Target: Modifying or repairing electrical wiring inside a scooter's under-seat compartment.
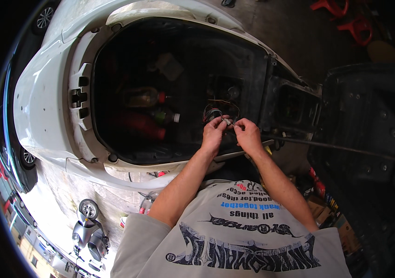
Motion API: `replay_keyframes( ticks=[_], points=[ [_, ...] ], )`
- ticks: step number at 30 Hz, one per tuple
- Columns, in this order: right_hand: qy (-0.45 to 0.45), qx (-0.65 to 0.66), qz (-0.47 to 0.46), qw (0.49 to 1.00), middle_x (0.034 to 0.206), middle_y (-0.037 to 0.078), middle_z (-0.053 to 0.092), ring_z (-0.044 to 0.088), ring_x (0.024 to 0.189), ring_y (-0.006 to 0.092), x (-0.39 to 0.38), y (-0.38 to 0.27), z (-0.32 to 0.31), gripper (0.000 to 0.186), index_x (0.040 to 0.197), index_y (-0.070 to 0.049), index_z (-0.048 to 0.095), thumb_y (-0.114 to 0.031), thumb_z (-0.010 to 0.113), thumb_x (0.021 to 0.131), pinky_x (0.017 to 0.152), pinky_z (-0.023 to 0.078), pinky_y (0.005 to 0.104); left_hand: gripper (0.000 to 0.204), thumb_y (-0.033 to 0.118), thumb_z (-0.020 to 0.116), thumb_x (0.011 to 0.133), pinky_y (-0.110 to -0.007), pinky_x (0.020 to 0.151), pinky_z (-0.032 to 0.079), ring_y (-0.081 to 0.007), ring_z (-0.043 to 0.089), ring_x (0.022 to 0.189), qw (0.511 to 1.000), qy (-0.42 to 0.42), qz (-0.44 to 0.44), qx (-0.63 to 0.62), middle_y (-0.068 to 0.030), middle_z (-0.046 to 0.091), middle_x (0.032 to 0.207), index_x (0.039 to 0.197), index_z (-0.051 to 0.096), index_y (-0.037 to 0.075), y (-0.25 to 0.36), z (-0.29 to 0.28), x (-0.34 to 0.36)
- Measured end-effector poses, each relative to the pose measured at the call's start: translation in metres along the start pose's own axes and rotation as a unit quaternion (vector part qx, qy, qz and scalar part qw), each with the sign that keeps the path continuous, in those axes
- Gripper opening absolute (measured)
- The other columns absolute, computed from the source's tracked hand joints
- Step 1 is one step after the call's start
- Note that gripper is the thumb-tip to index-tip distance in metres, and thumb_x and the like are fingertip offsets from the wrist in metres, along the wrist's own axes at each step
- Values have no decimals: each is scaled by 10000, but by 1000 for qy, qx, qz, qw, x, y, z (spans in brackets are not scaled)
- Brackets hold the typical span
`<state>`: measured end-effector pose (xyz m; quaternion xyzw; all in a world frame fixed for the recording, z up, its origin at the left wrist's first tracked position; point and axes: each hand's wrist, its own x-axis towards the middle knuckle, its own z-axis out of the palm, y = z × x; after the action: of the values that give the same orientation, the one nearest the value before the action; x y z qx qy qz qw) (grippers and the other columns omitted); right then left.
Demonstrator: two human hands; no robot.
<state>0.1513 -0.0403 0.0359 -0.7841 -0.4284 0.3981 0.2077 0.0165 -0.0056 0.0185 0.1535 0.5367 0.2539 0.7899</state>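
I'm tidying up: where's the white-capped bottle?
In the head view, the white-capped bottle lies in the dark compartment, left of the left hand, beside the red-capped bottle.

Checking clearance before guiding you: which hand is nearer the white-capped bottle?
Left. In the picture, the left hand is to the right of the white-capped bottle; the right hand is farther right.

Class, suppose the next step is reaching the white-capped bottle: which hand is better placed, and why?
Probably the left hand: it is nearer the white-capped bottle, with the right hand farther off. Both hands, however, seem occupied around a small white connector.
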Motion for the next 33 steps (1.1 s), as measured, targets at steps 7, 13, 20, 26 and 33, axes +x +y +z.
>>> replay_keyframes(
  ticks=[7, 13, 20, 26, 33],
  points=[
    [-113, 250, 223, 935, 787, 45, 612, 544, 544, 92, -4, -36, -13, 140, 990, 16, 621, -79, 545, 921, 494, 526, 260, 231, 132, 555, 944, -249, 727, 458, -91, 626, 846, 999, 18, 32, 18, -29, 679, 982, 1137, 636, 33, -1, -1, -1],
    [-102, 357, 276, 887, 877, 73, 625, 569, 585, 121, -4, -36, -9, 144, 1035, 23, 594, -59, 530, 936, 558, 570, 310, 254, 115, 542, 947, -254, 819, 463, -110, 599, 922, 998, 13, 44, 46, -46, 660, 1011, 1165, 626, 16, -2, -2, 0],
    [-87, 358, 272, 889, 875, 98, 636, 655, 672, 180, -2, -35, -3, 113, 1017, 17, 580, -44, 551, 926, 580, 582, 322, 255, 109, 538, 952, -252, 825, 467, -108, 595, 920, 997, 10, 56, 52, -43, 658, 1011, 1170, 620, 6, -7, -4, 4],
    [-67, 367, 259, 891, 825, 84, 639, 657, 633, 163, -1, -27, 5, 76, 963, -5, 552, -48, 586, 911, 547, 569, 293, 248, 114, 537, 955, -239, 787, 482, -97, 601, 877, 999, -1, 30, 16, -43, 660, 987, 1161, 621, 4, -3, -1, 1],
    [-66, 343, 250, 903, 806, 84, 644, 648, 609, 146, -1, -29, 6, 99, 950, -18, 532, -73, 604, 909, 523, 558, 279, 245, 135, 544, 963, -226, 756, 486, -88, 608, 844, 999, -10, 33, 37, -37, 661, 962, 1160, 617, 8, -5, -4, 2]
  ],
)
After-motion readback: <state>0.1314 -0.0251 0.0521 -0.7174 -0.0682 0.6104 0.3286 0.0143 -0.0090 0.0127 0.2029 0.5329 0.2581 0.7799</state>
